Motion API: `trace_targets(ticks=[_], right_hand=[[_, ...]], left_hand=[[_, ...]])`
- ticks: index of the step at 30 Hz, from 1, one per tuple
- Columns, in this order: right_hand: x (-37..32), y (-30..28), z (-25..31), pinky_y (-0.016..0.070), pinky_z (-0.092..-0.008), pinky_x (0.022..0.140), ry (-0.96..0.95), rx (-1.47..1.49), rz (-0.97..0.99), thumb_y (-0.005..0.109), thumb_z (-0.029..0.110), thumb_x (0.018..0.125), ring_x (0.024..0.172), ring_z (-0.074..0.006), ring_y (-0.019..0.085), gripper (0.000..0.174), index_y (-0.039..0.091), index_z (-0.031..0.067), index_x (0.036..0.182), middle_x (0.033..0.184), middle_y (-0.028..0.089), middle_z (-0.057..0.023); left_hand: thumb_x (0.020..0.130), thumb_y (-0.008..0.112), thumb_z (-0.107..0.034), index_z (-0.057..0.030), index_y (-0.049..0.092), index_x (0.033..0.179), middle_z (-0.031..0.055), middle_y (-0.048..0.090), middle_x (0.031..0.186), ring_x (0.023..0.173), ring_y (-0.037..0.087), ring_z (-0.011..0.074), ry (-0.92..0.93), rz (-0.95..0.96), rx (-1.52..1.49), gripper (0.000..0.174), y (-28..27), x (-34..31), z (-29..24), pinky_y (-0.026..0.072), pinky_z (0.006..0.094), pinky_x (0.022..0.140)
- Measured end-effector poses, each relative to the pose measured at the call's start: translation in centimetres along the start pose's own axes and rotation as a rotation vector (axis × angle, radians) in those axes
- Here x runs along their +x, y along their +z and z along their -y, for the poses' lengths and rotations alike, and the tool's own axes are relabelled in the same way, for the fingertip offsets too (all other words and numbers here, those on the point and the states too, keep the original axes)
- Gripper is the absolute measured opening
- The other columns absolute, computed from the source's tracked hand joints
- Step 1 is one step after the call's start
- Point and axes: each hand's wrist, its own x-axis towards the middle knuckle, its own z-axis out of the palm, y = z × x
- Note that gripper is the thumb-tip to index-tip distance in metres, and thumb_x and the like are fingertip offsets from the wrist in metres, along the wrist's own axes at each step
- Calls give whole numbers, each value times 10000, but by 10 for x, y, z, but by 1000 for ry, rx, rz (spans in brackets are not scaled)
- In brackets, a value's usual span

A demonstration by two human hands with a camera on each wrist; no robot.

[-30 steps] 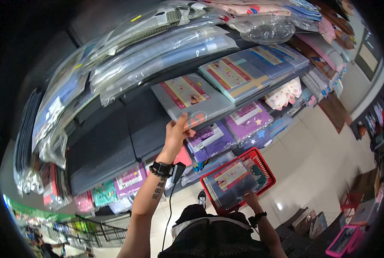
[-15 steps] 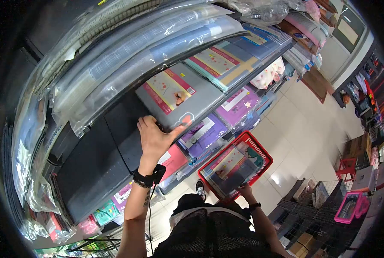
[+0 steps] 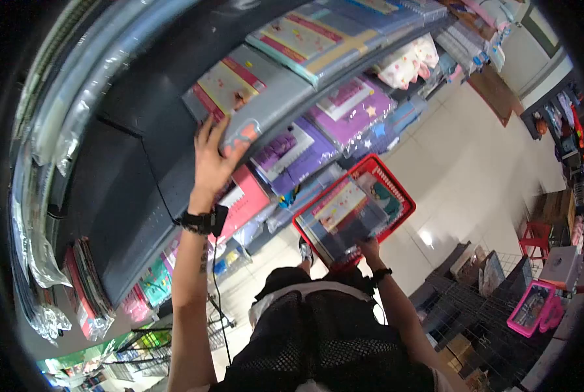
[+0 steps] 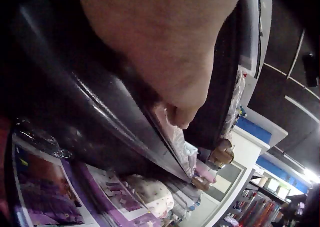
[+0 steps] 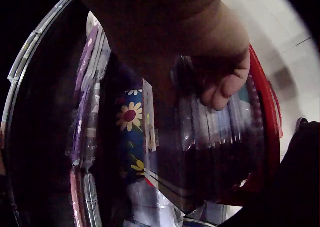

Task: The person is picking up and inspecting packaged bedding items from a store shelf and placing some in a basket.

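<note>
On the dark shelf lies a flat grey bedding pack (image 3: 266, 98) in clear plastic, with a yellow and red label. My left hand (image 3: 215, 160) rests at its near left corner, fingers spread on the top and thumb out toward the front edge. In the left wrist view, the left hand (image 4: 175, 52) hides most of the pack. Below to the right, a red basket (image 3: 396, 181) holds a similar bedding pack (image 3: 341, 212) tilted in it. My right hand (image 3: 369, 248) grips that pack by its near edge. Curled fingers (image 5: 227, 89) show over the plastic edges in the right wrist view.
More packs (image 3: 305, 36) lie farther right on the dark shelf (image 3: 135, 150). Purple packs (image 3: 295, 153) and a pink pack (image 3: 243, 202) line a lower level. Long plastic-wrapped bundles (image 3: 76, 91) hang at the left. A wire rack (image 3: 475, 294) stands behind to the right.
My left hand has shifted from the front edge of the grey pack to its near left corner, with fingers spread. The right hand stays at the basket. The head view has swung.
</note>
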Motion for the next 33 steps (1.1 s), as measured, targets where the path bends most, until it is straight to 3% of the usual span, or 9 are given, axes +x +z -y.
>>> trace_targets(ticks=[5, 7, 12, 18, 21, 24, 27, 29, 33], right_hand=[[-4, -9, 17, 431, -275, 472, -4, -207, 66, 798, 274, 721, 505, -121, 566, 251, 679, 57, 676, 583, 613, -20], [-8, -14, 25, 419, -269, 464, 62, 77, 112, 789, 279, 732, 482, -121, 557, 281, 650, 59, 626, 556, 603, -23], [-23, -21, 71, 433, -271, 480, 217, 525, 275, 760, 116, 741, 548, -135, 568, 183, 583, 73, 719, 662, 612, -46], [-21, -19, 77, 481, -274, 485, 220, 776, 134, 672, -1, 800, 612, -172, 606, 280, 480, 41, 998, 756, 598, -62], [-40, -43, 101, 509, -275, 575, 65, 718, 177, 658, -2, 811, 727, -167, 632, 269, 520, 32, 1039, 914, 629, -67], [-74, -78, 152, 506, -269, 703, -357, 638, 319, 672, 1, 795, 783, -135, 629, 405, 569, 35, 1184, 1021, 660, -51], [-100, -94, 181, 501, -282, 690, -530, 318, 163, 701, -9, 767, 779, -135, 621, 394, 592, 35, 1143, 991, 663, -19], [-128, -109, 216, 495, -301, 672, -477, 238, 154, 726, -23, 736, 754, -163, 625, 359, 621, 19, 1077, 911, 672, -40], [-155, -114, 257, 477, -325, 621, -783, -102, 41, 751, 12, 711, 680, -263, 611, 268, 641, 30, 955, 773, 614, -141]], left_hand=[[790, 743, -341, -132, 549, 1329, 234, 423, 1402, 1289, 377, 434, -3, -1, 61, 609, 5, -2, -2, 344, 482, 1059], [798, 734, -355, -125, 552, 1324, 233, 423, 1402, 1289, 382, 423, -5, -17, 61, 601, 5, -2, -2, 342, 479, 1061], [788, 744, -363, -92, 550, 1314, 212, 434, 1397, 1282, 396, 398, -1, -22, 83, 622, 4, -1, -1, 348, 468, 1060], [764, 761, -351, -57, 544, 1294, 197, 466, 1366, 1271, 429, 366, -8, -58, 44, 644, 1, -4, -7, 363, 435, 1051], [739, 778, -395, -22, 531, 1284, 195, 452, 1367, 1245, 428, 380, -45, -47, 32, 705, -1, -4, -9, 385, 445, 1030], [753, 756, -415, -19, 509, 1283, 199, 436, 1372, 1253, 406, 394, 4, -94, 27, 706, -1, -6, -4, 350, 474, 1044], [765, 746, -377, -32, 489, 1293, 199, 432, 1365, 1266, 388, 394, 72, -178, 62, 681, -7, -8, -12, 320, 486, 1056], [774, 742, -342, -44, 471, 1313, 199, 433, 1359, 1275, 382, 387, 117, -230, 82, 673, -12, -15, -18, 308, 485, 1062], [730, 785, -430, -65, 456, 1329, 205, 406, 1379, 1274, 381, 382, 244, -220, -101, 775, -4, -61, -51, 312, 501, 1047]])
